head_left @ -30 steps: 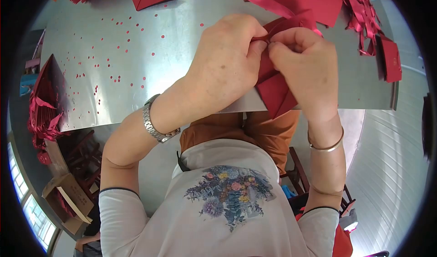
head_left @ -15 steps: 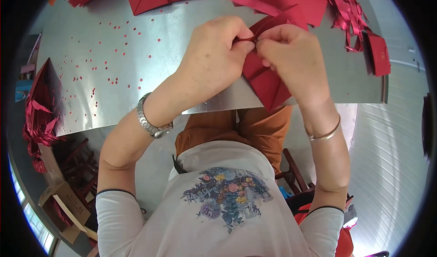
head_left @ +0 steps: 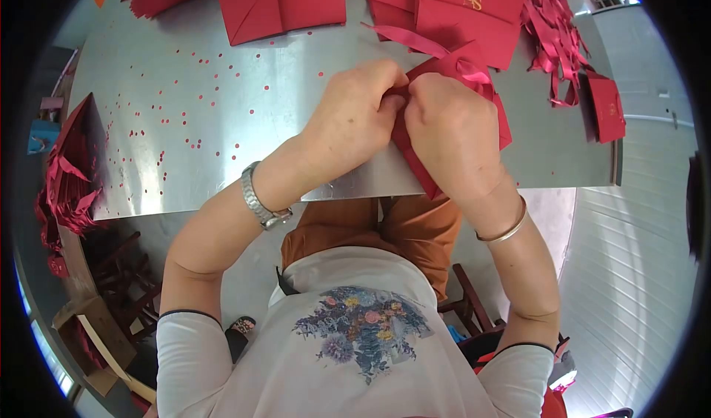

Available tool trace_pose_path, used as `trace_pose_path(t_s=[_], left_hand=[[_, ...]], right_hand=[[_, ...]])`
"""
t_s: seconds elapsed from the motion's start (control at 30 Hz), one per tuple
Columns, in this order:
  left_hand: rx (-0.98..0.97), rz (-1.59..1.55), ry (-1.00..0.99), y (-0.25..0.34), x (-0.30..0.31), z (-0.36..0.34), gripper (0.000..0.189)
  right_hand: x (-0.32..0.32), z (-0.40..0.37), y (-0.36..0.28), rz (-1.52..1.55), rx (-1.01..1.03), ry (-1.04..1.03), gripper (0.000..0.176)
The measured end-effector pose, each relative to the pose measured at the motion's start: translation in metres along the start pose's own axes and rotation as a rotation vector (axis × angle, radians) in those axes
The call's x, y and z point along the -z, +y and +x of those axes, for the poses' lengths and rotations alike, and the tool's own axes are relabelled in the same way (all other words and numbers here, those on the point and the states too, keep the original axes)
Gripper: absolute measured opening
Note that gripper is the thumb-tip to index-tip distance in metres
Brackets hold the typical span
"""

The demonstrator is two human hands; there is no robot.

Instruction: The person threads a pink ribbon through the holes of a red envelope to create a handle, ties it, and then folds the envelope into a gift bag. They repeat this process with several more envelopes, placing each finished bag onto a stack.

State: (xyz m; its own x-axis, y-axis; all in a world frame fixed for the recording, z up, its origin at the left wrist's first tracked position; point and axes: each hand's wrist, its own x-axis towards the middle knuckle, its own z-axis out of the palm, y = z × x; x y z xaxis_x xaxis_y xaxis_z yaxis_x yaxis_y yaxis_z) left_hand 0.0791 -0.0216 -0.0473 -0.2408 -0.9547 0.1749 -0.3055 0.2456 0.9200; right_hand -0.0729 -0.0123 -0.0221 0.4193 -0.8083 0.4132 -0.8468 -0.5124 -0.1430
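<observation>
A red paper gift bag lies tilted at the table's near edge, partly covered by my hands. A red ribbon loops over its far side. My left hand is closed, thumb and forefinger pinching the bag's edge. Right beside it, my right hand is curled over the bag, its knuckles up. The fingertips of my right hand are hidden, so what they grip does not show. Both hands meet at the same spot on the bag.
Small red paper dots are scattered over the metal table. Red bags with gold print lie along the far side. Loose ribbons hang at the right, by another bag. Folded red bags stand at the left edge.
My right hand has turned over so its back faces up, its fingertips now hidden. Both hands and the bag appear lower in view, as does the table. More ribbon shows above my right hand.
</observation>
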Motion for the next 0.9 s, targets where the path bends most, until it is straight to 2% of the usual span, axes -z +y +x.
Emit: trace_pose_path(t_s=[0.03,0.07,0.13,0.2,0.23,0.3,0.37,0.43,0.47,0.5,0.57,0.67,0.73,0.9], left_hand=[[-0.044,0.059,0.012,0.000,0.000,0.000,0.016],[0.044,-0.094,0.003,-0.003,0.000,0.002,0.014],[0.091,-0.138,0.003,-0.003,0.002,0.001,0.013],[0.135,-0.177,0.014,-0.002,0.005,0.002,0.011],[0.129,-0.176,0.018,-0.004,0.005,0.003,0.011],[-0.006,-0.107,0.049,-0.009,0.004,0.002,0.015],[0.011,-0.172,0.030,-0.009,0.003,0.002,0.016],[0.018,-0.240,0.012,-0.009,0.005,0.005,0.017],[0.134,-0.391,-0.073,-0.010,0.010,0.008,0.019],[0.250,-0.540,-0.155,-0.009,0.014,0.011,0.021],[0.296,-0.543,-0.132,-0.005,0.018,0.013,0.026],[0.340,-0.601,-0.125,-0.003,0.017,0.017,0.024],[0.338,-0.432,-0.235,0.001,0.019,0.023,0.023],[0.383,-0.293,-0.342,0.006,0.027,0.029,0.017]], right_hand=[[0.002,0.001,-0.002,-0.064,0.060,-0.006,0.007],[0.001,0.002,-0.002,-0.064,0.057,-0.005,0.007],[0.000,0.008,0.003,0.098,-0.081,0.001,0.007],[0.006,0.018,0.011,0.734,-0.581,-0.178,0.012],[0.005,0.018,0.011,0.786,-0.676,-0.213,0.015],[0.000,0.013,0.010,0.778,-0.638,-0.144,0.014],[-0.006,0.006,0.010,0.768,-0.603,-0.077,0.012],[-0.012,0.000,0.012,0.301,-0.189,0.173,0.011],[-0.013,-0.003,0.010,0.425,-0.279,0.185,0.008],[-0.010,-0.003,0.010,0.428,-0.269,0.189,0.008],[-0.004,-0.004,0.013,0.659,-0.458,0.084,0.007],[-0.004,-0.005,0.017,0.678,-0.417,0.054,0.007],[-0.005,-0.006,0.018,0.668,-0.403,0.027,0.006],[-0.011,-0.010,0.012,0.533,-0.266,0.082,0.005]])
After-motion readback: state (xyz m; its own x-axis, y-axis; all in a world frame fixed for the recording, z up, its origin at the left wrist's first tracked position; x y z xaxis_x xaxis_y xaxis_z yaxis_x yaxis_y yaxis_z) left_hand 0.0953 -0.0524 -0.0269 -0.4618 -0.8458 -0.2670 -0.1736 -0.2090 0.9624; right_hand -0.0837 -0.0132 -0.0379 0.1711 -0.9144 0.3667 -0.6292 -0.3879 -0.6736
